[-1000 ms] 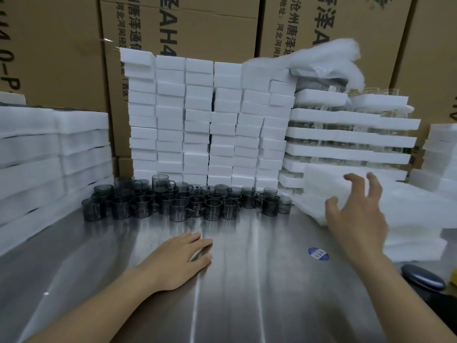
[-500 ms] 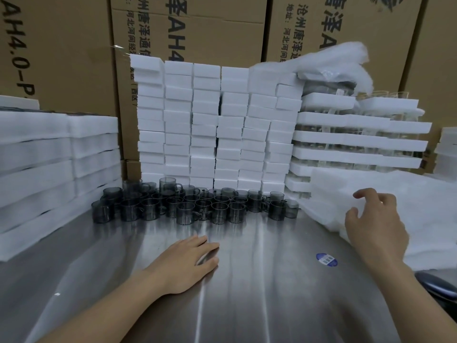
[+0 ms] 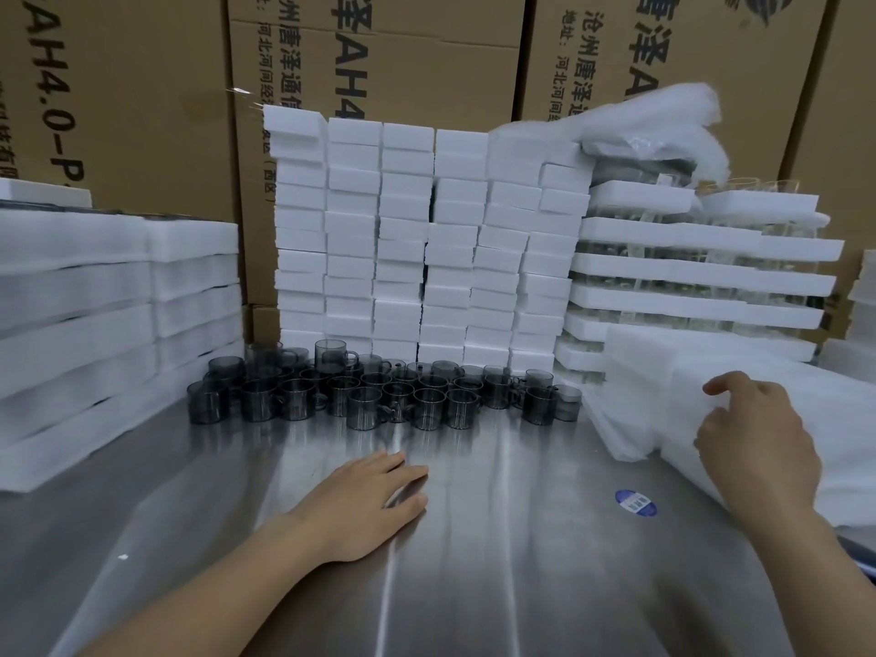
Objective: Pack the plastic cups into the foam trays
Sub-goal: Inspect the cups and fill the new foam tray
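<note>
plastic cups (image 3: 388, 395), smoky grey with small handles, stand in a tight cluster at the far side of the steel table (image 3: 474, 585), right at the foot of a wall of white foam blocks (image 3: 426, 239). most of them sit upright on the table; one cup (image 3: 332, 353) stands higher, on top of the others towards the back. none of the grey ones is in a tray, and neither of your hands touches them.

your left hand (image 3: 365, 505) lies flat on the table, palm down, fingers straight and relaxed, holding nothing, a little in front of the cluster.

your right hand (image 3: 758, 448) is at the pile of foam trays (image 3: 663, 372) at the right of the table. its fingers are curled over the near edge of the pile and grasp the foam; the thumb is hidden behind the hand.

a blue oval sticker (image 3: 635, 502) is stuck on the table between your two hands, nearer the right one.

behind the pile, layered trays (image 3: 687, 267) are stacked with clear cups showing between the layers. at the left a second stack of foam sheets (image 3: 95, 301) rests on the table's edge. brown cardboard boxes (image 3: 142, 87) with printed lettering fill the background.
</note>
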A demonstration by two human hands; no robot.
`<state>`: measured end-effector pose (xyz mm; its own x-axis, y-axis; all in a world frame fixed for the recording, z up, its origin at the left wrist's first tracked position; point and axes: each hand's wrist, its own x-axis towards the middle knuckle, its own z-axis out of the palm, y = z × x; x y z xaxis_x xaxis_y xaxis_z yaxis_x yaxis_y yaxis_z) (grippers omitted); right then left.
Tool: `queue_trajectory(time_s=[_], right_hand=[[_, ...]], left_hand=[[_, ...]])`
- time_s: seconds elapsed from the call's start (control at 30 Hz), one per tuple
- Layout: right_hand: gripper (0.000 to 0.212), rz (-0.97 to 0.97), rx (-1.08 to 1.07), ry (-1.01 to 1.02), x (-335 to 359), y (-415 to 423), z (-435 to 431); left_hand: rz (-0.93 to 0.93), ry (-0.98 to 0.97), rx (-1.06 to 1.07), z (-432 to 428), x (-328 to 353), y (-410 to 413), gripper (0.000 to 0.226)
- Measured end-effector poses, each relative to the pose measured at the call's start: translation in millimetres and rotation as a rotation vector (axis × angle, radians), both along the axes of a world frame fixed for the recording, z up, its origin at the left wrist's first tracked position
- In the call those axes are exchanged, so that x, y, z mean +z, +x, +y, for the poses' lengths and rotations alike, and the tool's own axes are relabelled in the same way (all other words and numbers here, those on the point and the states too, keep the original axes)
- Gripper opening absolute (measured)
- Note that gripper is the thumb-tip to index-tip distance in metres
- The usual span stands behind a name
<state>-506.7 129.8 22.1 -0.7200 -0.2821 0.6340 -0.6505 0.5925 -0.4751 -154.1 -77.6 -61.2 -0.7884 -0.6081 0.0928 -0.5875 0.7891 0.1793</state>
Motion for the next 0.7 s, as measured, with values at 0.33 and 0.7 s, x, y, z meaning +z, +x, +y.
queue_trajectory(time_s=[0.33,0.7], right_hand=[[0.033,0.165,-0.037,-0.284,13.6,3.7,6.6],[0.028,0.261,0.651,-0.377,19.2,140.2,-17.8]], left_hand=[[0.007,-0.023,-0.018,1.0,0.7,0.4,0.063],[0.225,0.045,-0.017,-2.2,-4.5,1.7,0.054]])
